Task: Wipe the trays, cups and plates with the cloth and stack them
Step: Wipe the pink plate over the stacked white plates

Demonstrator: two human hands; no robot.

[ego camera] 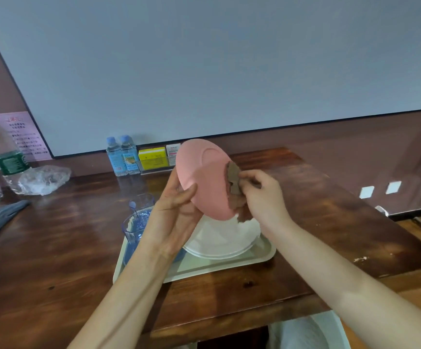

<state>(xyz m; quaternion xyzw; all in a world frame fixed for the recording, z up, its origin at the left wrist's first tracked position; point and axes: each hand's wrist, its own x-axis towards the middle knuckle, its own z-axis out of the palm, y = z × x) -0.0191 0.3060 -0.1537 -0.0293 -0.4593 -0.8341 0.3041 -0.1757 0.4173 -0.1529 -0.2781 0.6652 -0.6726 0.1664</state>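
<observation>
Pink plate [204,177] is held up on edge above the tray [262,253], its underside facing the camera, tilted with the top leaning toward eleven o'clock. Left hand [176,212] grips it at the seven o'clock part of the rim, thumb pressed on the underside and the other fingers curled behind, closed around the edge. Right hand [262,195] sits at the plate's three o'clock side, fingers pinched tight on a brown cloth [234,182] that is folded over the rim and hangs down toward five o'clock.

Directly below the pink plate, white plates [222,238] lie stacked on the pale tray, which rests on the dark wooden table [53,248]. At nine o'clock from the stack, two clear bluish cups [136,222] stand at the tray's left end, one behind the other, partly hidden by the left wrist.

Toward twelve o'clock, against the wall, stand two small water bottles [122,157] with a yellow box [152,157] just beside them. At the far ten o'clock edge is a large clear bottle [0,152], with crumpled plastic wrap [44,180] near it.
</observation>
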